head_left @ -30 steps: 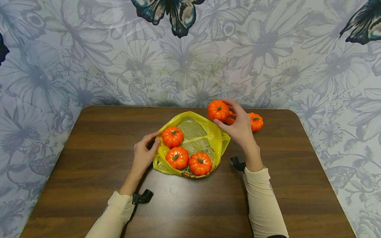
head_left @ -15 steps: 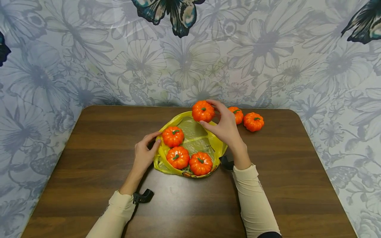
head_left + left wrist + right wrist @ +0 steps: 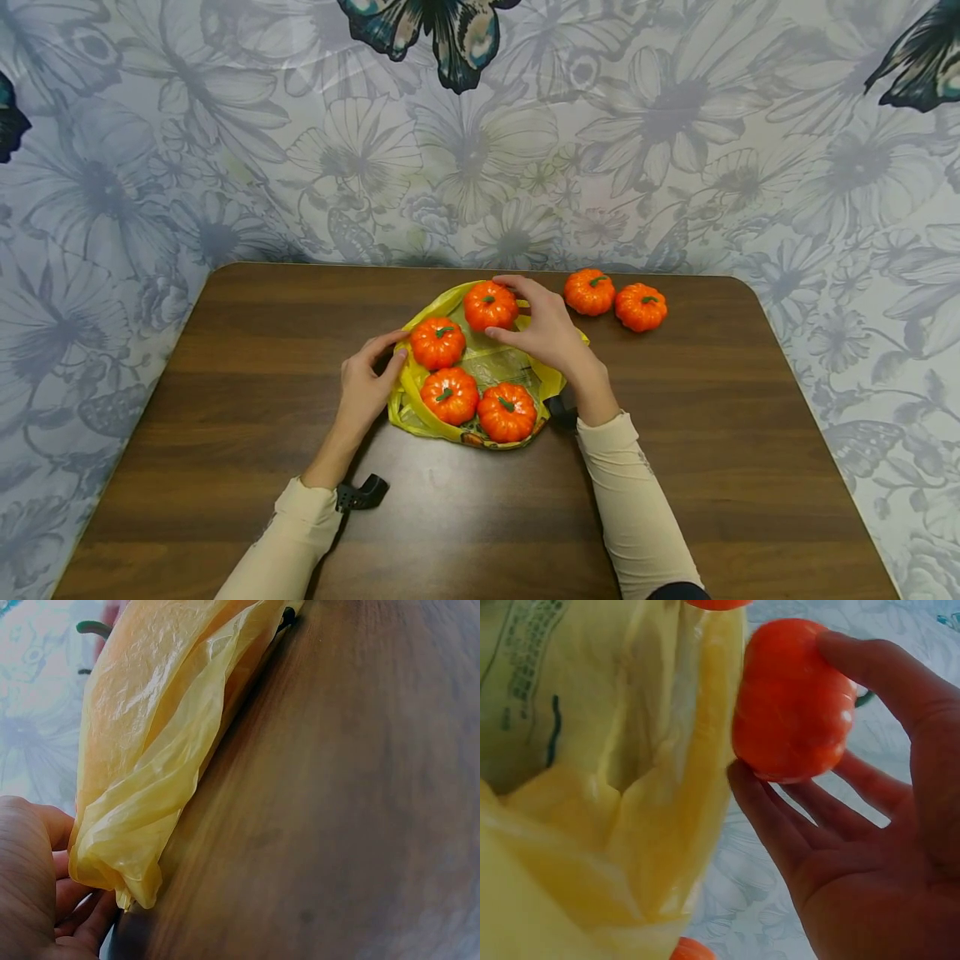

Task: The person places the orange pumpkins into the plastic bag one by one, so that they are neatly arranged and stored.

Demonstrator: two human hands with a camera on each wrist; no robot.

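Note:
A yellow plastic bag [image 3: 406, 402] lies with its mouth turned up on the table. Inside are three small orange pumpkins with green stems: one at the left [image 3: 438, 342], one at the front left [image 3: 448, 396], one at the front right [image 3: 507, 412]. My left hand [image 3: 366, 379] holds the bag's left edge; the left wrist view shows its fingers by the bunched film [image 3: 150, 765], partly hidden. My right hand [image 3: 546, 331] grips another pumpkin [image 3: 491, 306] between thumb and fingers over the bag's back part. In the right wrist view that pumpkin [image 3: 795, 701] is beside the yellow film.
Two more pumpkins, a nearer one [image 3: 589, 292] and a farther-right one [image 3: 641, 307], sit side by side near the table's back edge, right of the bag. The brown wooden table [image 3: 750, 467] meets a flowered wall [image 3: 480, 167] behind.
My right hand has carried its pumpkin leftward from beside the bag's back right edge to over the bag, then lowered it. The left hand stays at the bag's left edge.

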